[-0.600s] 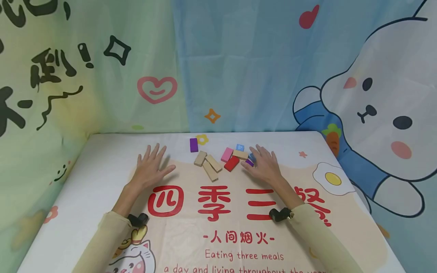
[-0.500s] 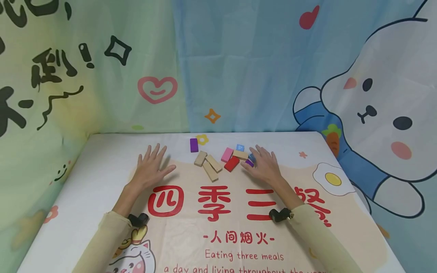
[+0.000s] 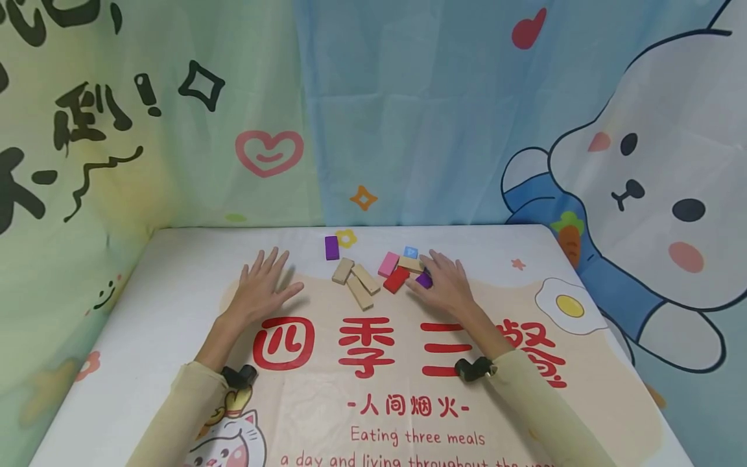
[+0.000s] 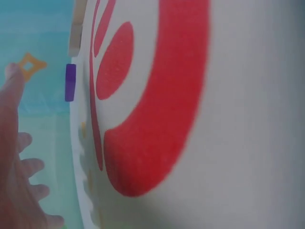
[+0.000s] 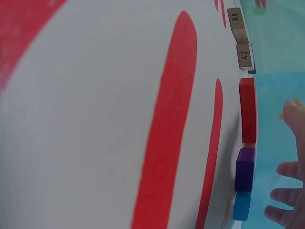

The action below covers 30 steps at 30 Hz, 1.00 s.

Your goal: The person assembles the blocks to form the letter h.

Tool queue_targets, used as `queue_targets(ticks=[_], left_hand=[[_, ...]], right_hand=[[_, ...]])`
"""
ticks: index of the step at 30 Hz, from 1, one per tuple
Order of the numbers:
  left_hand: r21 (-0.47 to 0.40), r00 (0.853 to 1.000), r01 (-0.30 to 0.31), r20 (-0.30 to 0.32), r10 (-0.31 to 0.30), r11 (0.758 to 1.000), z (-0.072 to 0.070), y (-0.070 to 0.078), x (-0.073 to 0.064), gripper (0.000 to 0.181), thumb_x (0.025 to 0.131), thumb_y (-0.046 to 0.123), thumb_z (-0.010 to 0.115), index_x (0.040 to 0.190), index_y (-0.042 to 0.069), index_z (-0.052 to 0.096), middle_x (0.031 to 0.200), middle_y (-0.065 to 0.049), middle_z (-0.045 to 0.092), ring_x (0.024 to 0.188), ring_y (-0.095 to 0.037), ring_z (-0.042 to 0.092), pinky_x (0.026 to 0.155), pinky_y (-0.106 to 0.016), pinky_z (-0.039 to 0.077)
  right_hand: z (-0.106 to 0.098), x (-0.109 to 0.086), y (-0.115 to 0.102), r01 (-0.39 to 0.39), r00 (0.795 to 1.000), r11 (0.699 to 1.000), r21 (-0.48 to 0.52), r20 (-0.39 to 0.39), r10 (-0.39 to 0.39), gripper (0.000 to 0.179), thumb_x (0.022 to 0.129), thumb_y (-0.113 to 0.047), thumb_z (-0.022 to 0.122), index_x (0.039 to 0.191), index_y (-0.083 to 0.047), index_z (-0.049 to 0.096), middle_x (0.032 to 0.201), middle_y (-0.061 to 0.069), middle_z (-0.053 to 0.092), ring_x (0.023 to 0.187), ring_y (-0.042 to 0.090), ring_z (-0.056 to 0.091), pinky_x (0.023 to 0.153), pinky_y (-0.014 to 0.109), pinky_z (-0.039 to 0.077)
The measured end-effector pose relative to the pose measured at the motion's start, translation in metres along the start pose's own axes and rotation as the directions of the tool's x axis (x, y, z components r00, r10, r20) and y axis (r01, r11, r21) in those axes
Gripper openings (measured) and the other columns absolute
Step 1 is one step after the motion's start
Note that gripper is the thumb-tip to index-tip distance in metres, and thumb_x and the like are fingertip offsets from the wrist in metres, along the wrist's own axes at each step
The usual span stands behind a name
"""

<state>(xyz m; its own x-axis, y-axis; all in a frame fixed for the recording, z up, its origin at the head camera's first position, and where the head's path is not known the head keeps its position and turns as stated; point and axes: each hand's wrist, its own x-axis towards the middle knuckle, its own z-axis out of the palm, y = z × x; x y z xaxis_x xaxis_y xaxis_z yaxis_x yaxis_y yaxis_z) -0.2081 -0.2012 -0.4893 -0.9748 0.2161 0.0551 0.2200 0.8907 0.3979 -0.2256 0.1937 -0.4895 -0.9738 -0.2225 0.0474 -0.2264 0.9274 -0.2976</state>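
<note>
My left hand point(image 3: 258, 293) hovers over the table's left part with fingers spread and nothing in it. To its right lie several natural wooden blocks point(image 3: 359, 292), with a purple block point(image 3: 331, 248) behind them. My right hand point(image 3: 448, 287) is held, fingers extended, over the right end of the block group. Under its thumb side shows another purple block point(image 3: 424, 279), beside a red block point(image 3: 396, 280), a pink block point(image 3: 388, 264) and a light blue block point(image 3: 411, 252). The right wrist view shows a blue block point(image 5: 242, 206), which the hand mostly covers in the head view.
A white tablecloth point(image 3: 192, 259) with red printed characters covers the table. Behind it hangs a printed curtain point(image 3: 408, 130) with a rabbit figure. Numbers mark the ends of two wooden blocks point(image 5: 244, 56) in the right wrist view.
My right hand has shifted slightly left, uncovering more of the purple block and covering the blue one. The left hand has drifted a little to the right. The blocks lie where they were.
</note>
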Motion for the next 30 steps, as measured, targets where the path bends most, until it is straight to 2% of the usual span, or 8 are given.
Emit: queue_targets(ticks=[6, 15, 30], left_hand=[[-0.02, 1.0, -0.01, 0.019, 0.011, 1.0, -0.001, 0.004, 0.0, 0.087, 0.089, 0.064, 0.053, 0.156, 0.018, 0.021, 0.163, -0.013, 0.015, 0.151, -0.041, 0.008, 0.116, -0.068, 0.006], [-0.019, 0.998, -0.042, 0.041, 0.043, 0.999, 0.002, 0.013, -0.001, 0.086, 0.088, 0.062, 0.054, 0.155, 0.017, 0.023, 0.163, -0.014, 0.018, 0.15, -0.042, 0.011, 0.116, -0.07, 0.008], [-0.017, 0.997, -0.043, 0.064, 0.044, 0.999, -0.001, 0.016, -0.007, 0.085, 0.089, 0.06, 0.055, 0.155, 0.017, 0.024, 0.163, -0.014, 0.018, 0.15, -0.042, 0.01, 0.115, -0.07, 0.008]], right_hand=[[0.004, 0.0, -0.006, 0.001, 1.0, 1.0, 0.01, 0.001, -0.001, 0.077, 0.086, -0.058, 0.057, 0.147, -0.014, 0.04, 0.157, 0.014, 0.032, 0.146, 0.035, 0.027, 0.118, 0.064, 0.014], [0.011, -0.001, -0.017, 0.032, 0.999, 0.999, -0.024, -0.009, -0.032, 0.076, 0.085, -0.059, 0.06, 0.144, -0.014, 0.045, 0.154, 0.014, 0.037, 0.142, 0.033, 0.035, 0.116, 0.065, 0.02], [0.017, 0.004, -0.027, 0.025, 1.0, 0.998, -0.055, 0.007, -0.025, 0.074, 0.083, -0.059, 0.063, 0.137, -0.011, 0.05, 0.154, 0.016, 0.037, 0.141, 0.036, 0.035, 0.116, 0.065, 0.021]])
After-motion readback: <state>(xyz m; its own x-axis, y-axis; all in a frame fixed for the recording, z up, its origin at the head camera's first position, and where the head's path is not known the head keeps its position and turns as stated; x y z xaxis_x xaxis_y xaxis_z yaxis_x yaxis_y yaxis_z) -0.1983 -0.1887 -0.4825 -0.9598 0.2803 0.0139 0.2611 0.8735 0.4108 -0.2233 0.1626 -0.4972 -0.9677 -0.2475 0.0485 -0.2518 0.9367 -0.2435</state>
